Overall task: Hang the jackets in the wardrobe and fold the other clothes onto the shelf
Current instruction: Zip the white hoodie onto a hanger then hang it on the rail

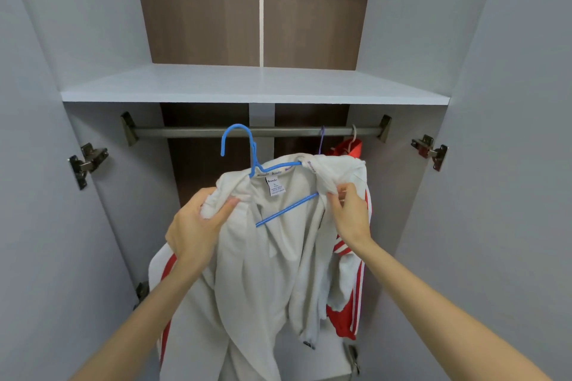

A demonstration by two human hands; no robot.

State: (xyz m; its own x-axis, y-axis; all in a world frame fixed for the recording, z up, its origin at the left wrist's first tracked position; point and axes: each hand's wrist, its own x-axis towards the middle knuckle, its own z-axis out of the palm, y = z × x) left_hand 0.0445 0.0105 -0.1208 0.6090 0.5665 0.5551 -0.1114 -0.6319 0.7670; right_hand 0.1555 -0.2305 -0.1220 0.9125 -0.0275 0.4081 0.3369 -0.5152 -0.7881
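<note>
Gripping bunched cloth at one shoulder of the white jacket (272,272) with the left hand (198,219): fingers curled round the fabric, thumb pressed on top. Pinching the opposite shoulder with the right hand (349,210): thumb and fingertips closed on a small fold, just beside the upper end of the blue hanger (286,210). Both hands clenched on cloth.

Jacket: white, with red stripes down the sleeves. Front open, lining and neck label (276,186) turned toward the camera. Collar draped over the hanger's shoulders, body and sleeves hanging slack below wrist level. Hanger tilted, left end lower, bottom bar showing through the open front.

Position: held up between the two hands inside the open wardrobe (123,195), below the shelf (253,86) and in front of the rail (192,132). Hanger's hook raised to rail height, left of centre; seated on the rail or only in front of it, cannot tell.

At the rail's right end, behind the jacket: a red garment (353,148) hanging, with a purple hanger hook (322,138) just beside it.
</note>
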